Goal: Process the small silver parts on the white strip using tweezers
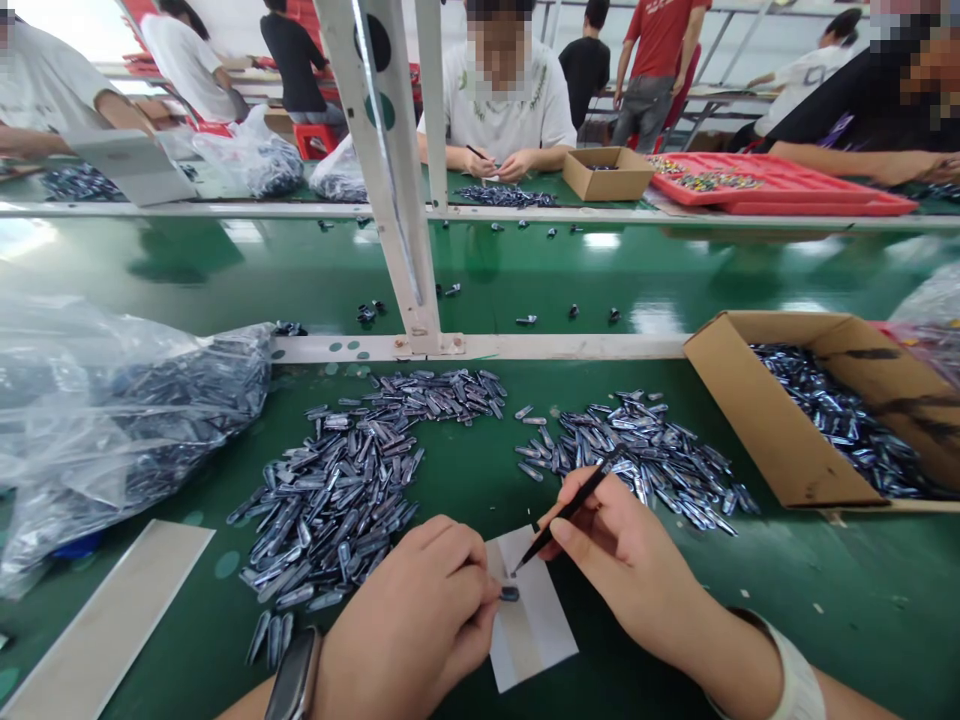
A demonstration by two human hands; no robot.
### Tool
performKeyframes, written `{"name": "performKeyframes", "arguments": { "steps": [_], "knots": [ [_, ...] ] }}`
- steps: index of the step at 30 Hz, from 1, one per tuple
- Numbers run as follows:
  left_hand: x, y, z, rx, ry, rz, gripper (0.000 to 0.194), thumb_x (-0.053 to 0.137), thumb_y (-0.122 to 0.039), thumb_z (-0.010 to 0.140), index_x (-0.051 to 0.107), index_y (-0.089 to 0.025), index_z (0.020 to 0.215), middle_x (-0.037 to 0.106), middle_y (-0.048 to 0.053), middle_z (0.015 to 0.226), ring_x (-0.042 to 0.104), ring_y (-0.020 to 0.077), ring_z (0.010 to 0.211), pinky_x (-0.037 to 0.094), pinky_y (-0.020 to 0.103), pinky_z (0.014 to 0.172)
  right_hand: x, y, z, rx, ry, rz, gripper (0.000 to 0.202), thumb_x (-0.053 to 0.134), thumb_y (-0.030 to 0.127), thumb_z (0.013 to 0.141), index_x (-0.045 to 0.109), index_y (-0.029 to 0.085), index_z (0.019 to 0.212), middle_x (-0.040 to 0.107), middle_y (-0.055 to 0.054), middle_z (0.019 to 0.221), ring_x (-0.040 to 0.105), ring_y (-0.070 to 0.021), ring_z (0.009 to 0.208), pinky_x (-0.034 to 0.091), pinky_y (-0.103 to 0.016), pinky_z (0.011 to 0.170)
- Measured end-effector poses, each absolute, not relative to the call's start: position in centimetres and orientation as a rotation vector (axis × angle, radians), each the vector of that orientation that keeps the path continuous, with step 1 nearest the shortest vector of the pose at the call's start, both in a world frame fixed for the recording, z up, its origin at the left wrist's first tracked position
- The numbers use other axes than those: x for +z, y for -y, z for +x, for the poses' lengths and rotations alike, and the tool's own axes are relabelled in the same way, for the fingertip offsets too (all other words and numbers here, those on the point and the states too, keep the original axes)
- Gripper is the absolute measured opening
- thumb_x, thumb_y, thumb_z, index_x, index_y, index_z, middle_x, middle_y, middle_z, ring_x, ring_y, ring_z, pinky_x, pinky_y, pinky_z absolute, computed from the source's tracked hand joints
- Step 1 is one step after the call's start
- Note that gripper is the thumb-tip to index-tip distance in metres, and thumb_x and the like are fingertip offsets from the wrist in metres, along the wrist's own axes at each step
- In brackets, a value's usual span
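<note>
My left hand (442,610) pinches a small dark elongated plastic piece (510,594) over a white card (534,640) on the green table. A beige strip runs down the middle of the card. My right hand (630,560) grips black tweezers (574,508), their tips pointing down at the card just above the piece. Whether the tips hold anything is too small to tell. Left of my left hand spreads a big pile of similar dark pieces (330,500). Beyond my right hand lies another pile (652,450) of shiny bluish pieces.
A cardboard box (757,440) full of pieces stands at right. Clear plastic bags (135,420) of pieces lie at left, near a long beige-and-white strip (112,625). A white metal post (394,180) rises ahead beside a green conveyor belt (525,270) carrying scattered parts. Several people work beyond.
</note>
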State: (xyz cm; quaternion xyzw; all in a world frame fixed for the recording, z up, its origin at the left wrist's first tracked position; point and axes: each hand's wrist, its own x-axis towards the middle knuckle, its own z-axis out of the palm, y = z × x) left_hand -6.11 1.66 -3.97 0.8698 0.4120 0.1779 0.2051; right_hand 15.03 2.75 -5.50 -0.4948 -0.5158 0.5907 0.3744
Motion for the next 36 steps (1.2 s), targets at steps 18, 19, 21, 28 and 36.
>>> {"name": "performKeyframes", "arguments": {
  "steps": [18, 19, 21, 28, 36],
  "knots": [
    [-3.97, -1.62, -6.11, 0.526, -1.175, 2.411, 0.02, 0.065, 0.001, 0.072, 0.06, -0.017, 0.066, 0.063, -0.001, 0.078, 0.059, 0.0157, 0.075, 0.05, 0.025, 0.064, -5.6, -2.13, 14.62, 1.44, 1.458, -1.308, 0.008, 0.055, 0.027, 0.092, 0.047, 0.026, 0.094, 0.063, 0.001, 0.081, 0.069, -0.017, 0.075, 0.057, -0.031, 0.071],
    [-4.0, -1.58, -6.15, 0.53, -1.172, 2.408, 0.02, 0.065, 0.001, 0.072, 0.06, -0.017, 0.066, 0.063, -0.001, 0.078, 0.059, 0.0156, 0.074, 0.05, 0.025, 0.064, -5.6, -2.13, 14.6, 1.437, 1.46, -1.31, 0.008, 0.055, 0.027, 0.092, 0.047, 0.026, 0.094, 0.063, 0.001, 0.081, 0.069, -0.0167, 0.075, 0.057, -0.031, 0.071],
    [-4.04, -1.53, -6.17, 0.532, -1.165, 2.404, 0.02, 0.065, 0.001, 0.072, 0.06, -0.018, 0.066, 0.063, -0.001, 0.077, 0.059, 0.0155, 0.074, 0.05, 0.026, 0.064, -5.58, -2.13, 14.59, 1.425, 1.467, -1.313, 0.008, 0.055, 0.027, 0.092, 0.048, 0.026, 0.094, 0.063, 0.001, 0.081, 0.069, -0.0162, 0.075, 0.058, -0.03, 0.071],
    [-4.32, -1.73, -6.06, 0.545, -1.172, 2.427, 0.02, 0.065, 0.001, 0.071, 0.059, -0.018, 0.067, 0.062, -0.002, 0.077, 0.058, 0.0154, 0.073, 0.05, 0.026, 0.063, -5.58, -2.07, 14.64, 1.411, 1.49, -1.327, 0.008, 0.055, 0.026, 0.092, 0.047, 0.026, 0.094, 0.064, 0.001, 0.081, 0.069, -0.016, 0.074, 0.057, -0.029, 0.069],
    [-4.17, -1.76, -5.82, 0.522, -1.191, 2.433, 0.021, 0.064, 0.0, 0.072, 0.058, -0.018, 0.066, 0.061, -0.002, 0.076, 0.058, 0.0159, 0.073, 0.05, 0.027, 0.064, -5.68, -2.03, 14.8, 1.402, 1.541, -1.309, 0.007, 0.053, 0.027, 0.094, 0.047, 0.026, 0.095, 0.064, 0.0, 0.083, 0.069, -0.0178, 0.076, 0.056, -0.031, 0.068]
  ]
}}
